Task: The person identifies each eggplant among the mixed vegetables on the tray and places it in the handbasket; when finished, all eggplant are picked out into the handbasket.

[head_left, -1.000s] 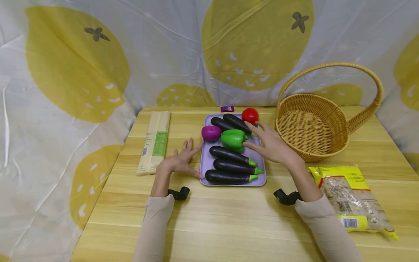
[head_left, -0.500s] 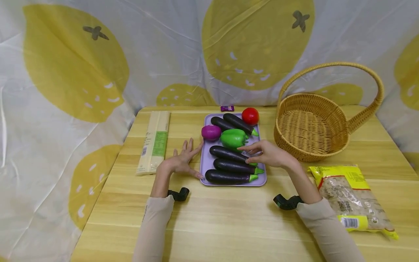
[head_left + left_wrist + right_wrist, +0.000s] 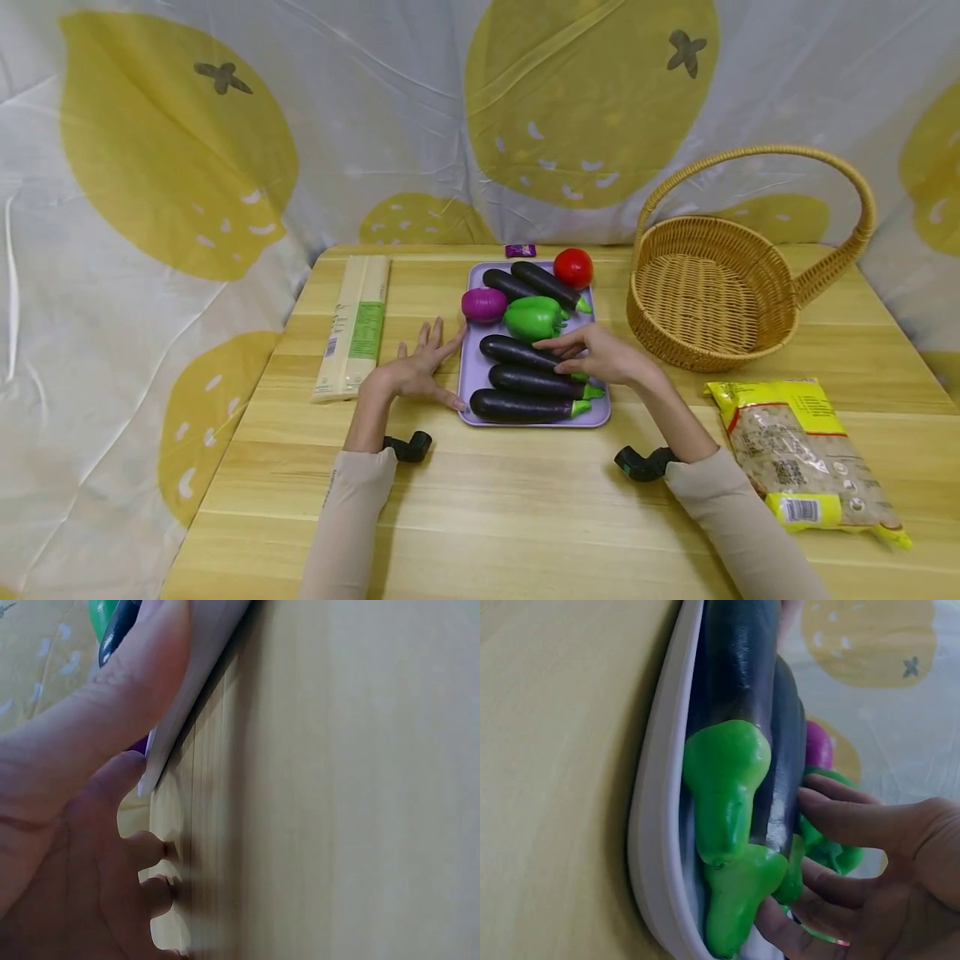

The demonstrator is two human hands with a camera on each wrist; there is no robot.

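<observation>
A lilac tray (image 3: 468, 354) holds several dark eggplants, a green bell pepper (image 3: 534, 317), a purple onion (image 3: 484, 305) and a red tomato (image 3: 573, 268) at its far right corner. My left hand (image 3: 412, 371) lies at the tray's left side, fingers spread, with thumb and index finger against the rim. Over the right side of the tray, my right hand (image 3: 603, 354) grips the stem end of the eggplant (image 3: 517, 351) nearest the pepper, thumb on the near side. In the right wrist view, green eggplant stems (image 3: 727, 787) partly cover that grip.
A wicker basket (image 3: 712, 354) with a tall handle stands at the right of the tray. In front of it lies a yellow plastic bag (image 3: 810, 454). A pale packet (image 3: 352, 329) is on the left, and a small purple wrapper (image 3: 520, 250) sits behind the tray.
My right hand has moved from beside the tomato and pepper toward me, down to the eggplant's stem end, and its fingers have drawn together. The left hand stays at the tray's rim.
</observation>
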